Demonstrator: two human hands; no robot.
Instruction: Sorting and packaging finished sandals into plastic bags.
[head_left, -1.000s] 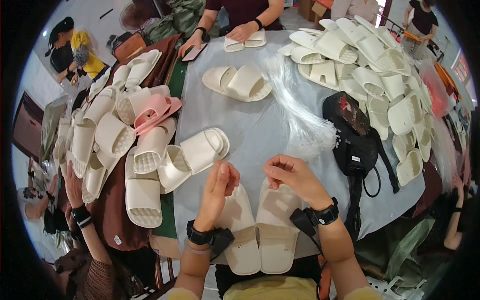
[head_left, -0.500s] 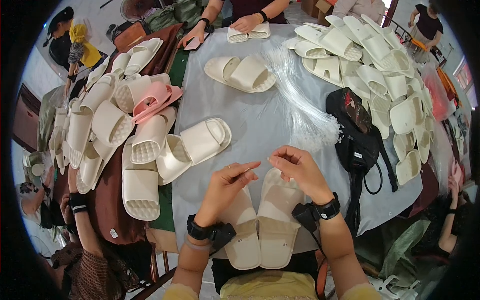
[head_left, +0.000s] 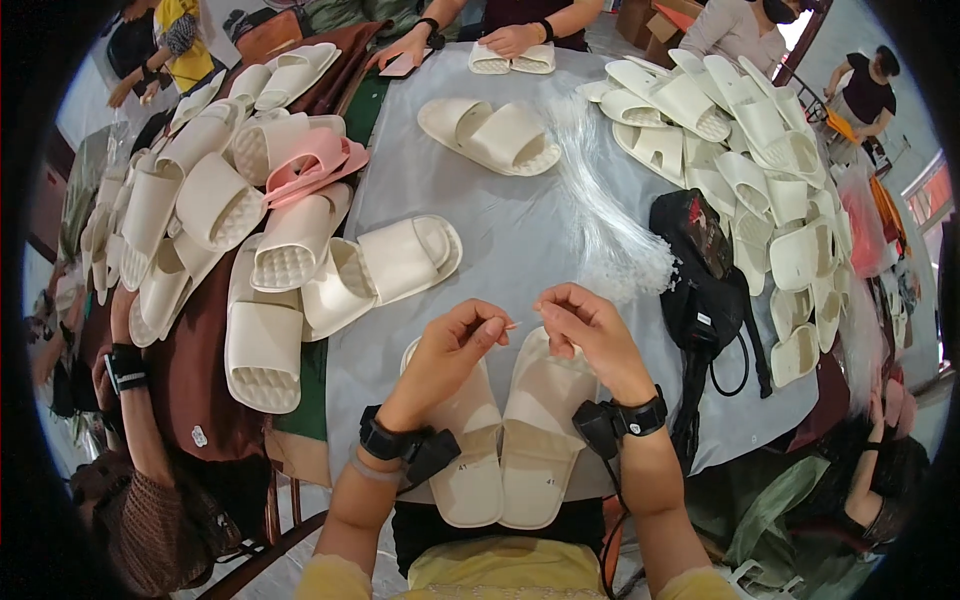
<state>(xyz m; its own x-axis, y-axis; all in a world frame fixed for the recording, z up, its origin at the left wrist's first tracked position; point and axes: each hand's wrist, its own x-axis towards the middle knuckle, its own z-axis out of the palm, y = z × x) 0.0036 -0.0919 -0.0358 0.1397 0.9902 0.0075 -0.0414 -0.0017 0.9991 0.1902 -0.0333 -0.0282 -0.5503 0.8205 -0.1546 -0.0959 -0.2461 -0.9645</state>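
Observation:
My left hand (head_left: 447, 352) is closed in a pinch, and a tiny white tip shows at its fingertips. Facing it, a short gap away, my right hand (head_left: 592, 335) also pinches thumb against fingers; what it holds, if anything, is too small to make out. Under both hands lies a pair of cream slippers, the left slipper (head_left: 468, 492) and the right slipper (head_left: 532, 492), heels toward me. They touch near the heels and spread apart at the far ends, partly covered by my hands. Beyond my right hand fans out a bundle of clear plastic strands (head_left: 603, 215).
Cream slippers are heaped at left (head_left: 218, 200), with a pink slipper (head_left: 310, 168) on top, and at right (head_left: 760, 120). A black bag (head_left: 700, 285) lies right of the strands. Another slipper pair (head_left: 490, 135) sits mid-table. Across the table, a co-worker's hand (head_left: 512, 40) rests on slippers.
My left fingers have curled more, and the white tip now sticks out from them. The slippers' far ends look wider apart. The whole view has shifted slightly.

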